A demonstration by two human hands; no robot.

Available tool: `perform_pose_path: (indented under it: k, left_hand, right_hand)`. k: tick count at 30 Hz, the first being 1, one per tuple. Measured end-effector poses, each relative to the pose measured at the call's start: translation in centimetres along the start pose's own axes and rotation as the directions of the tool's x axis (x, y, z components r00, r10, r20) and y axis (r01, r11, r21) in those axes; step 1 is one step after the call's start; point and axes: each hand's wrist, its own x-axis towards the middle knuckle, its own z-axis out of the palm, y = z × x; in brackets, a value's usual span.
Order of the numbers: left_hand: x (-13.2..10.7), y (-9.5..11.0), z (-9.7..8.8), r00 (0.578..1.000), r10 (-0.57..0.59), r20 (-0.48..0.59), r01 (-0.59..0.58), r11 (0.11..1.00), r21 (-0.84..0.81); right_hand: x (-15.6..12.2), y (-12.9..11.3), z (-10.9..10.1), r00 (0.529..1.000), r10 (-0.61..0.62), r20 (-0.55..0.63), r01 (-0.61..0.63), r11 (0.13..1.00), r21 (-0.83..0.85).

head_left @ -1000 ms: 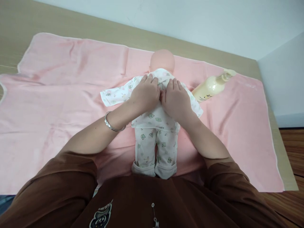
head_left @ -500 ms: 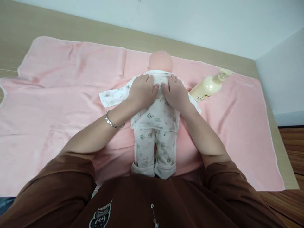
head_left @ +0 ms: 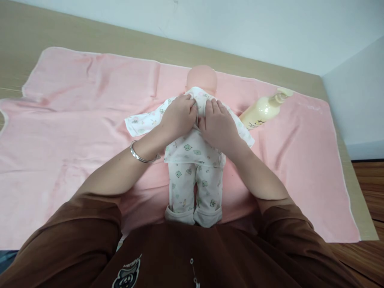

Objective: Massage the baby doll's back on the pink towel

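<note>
A baby doll in a white printed suit lies face down on a pink towel, its bare head pointing away from me. My left hand and my right hand rest side by side on the doll's upper back, just below the neck. Their fingers lie on the cloth and the thumbs meet in the middle, where the fabric is slightly bunched. Neither hand holds anything. A silver bracelet circles my left wrist.
A cream pump bottle lies on its side on the towel just right of the doll. The towel covers a light wooden table set against a pale wall. Wooden floor shows past the table's right edge.
Both hands slid up the doll's back towards the shoulders, then drew back slightly and closer together, bunching the cloth between the thumbs. The doll and bottle stayed put.
</note>
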Motion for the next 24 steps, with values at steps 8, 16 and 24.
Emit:
perform_pose_path:
  k: [8,16,24]
  left_hand:
    - [0.2,-1.7,3.7,0.982,-0.124,-0.145,0.128,0.992,0.018]
    - [0.3,-0.9,2.9,0.976,-0.2,-0.088,0.209,0.973,0.098]
    - [0.0,-1.6,4.0,0.961,-0.223,-0.162,0.223,0.975,-0.02]
  right_hand:
    - [0.1,-0.3,-0.4,1.0,-0.016,-0.001,0.016,0.999,0.045]
    - [2.9,1.7,1.1,0.981,0.135,-0.141,-0.135,0.991,0.008]
    - [3.1,2.0,2.0,0.978,0.134,-0.16,-0.134,0.991,0.008]
